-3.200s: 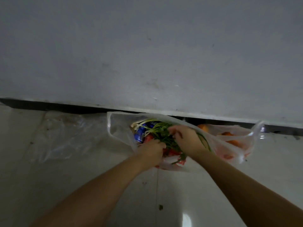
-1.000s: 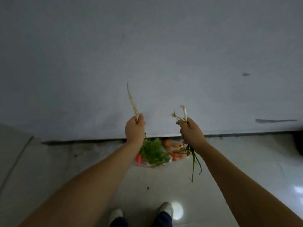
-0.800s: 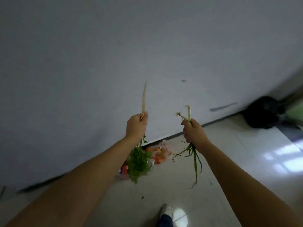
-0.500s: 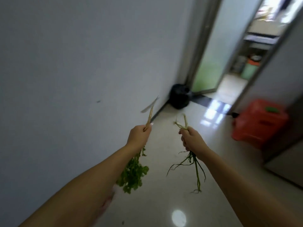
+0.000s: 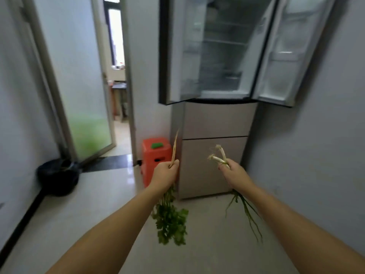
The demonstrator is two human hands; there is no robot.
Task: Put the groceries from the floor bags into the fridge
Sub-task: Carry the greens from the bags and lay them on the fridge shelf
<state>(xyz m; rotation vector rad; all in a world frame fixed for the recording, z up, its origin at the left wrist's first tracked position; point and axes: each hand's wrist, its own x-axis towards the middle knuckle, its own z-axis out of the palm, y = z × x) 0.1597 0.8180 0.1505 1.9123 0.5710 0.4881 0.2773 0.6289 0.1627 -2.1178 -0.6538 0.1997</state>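
My left hand (image 5: 165,174) grips a bunch of coriander (image 5: 170,220) by its stems, roots pointing up and leaves hanging below my wrist. My right hand (image 5: 234,172) grips a few spring onions (image 5: 245,208), white bulbs up, green tails dangling. Straight ahead stands the fridge (image 5: 215,123) with both upper doors swung open and its glass shelves showing; the two lower drawers are closed. Both hands are held out in front of the lower drawers, well below the open compartment. The floor bags are out of view.
An orange plastic stool (image 5: 156,157) stands left of the fridge. A black bin bag (image 5: 58,176) sits by the left wall near a frosted glass door (image 5: 87,107). A doorway (image 5: 118,76) opens behind it. A grey wall runs along the right.
I rose from the bags with the coriander and spring onions in hand, and my view swung right from the wall to face the open fridge.
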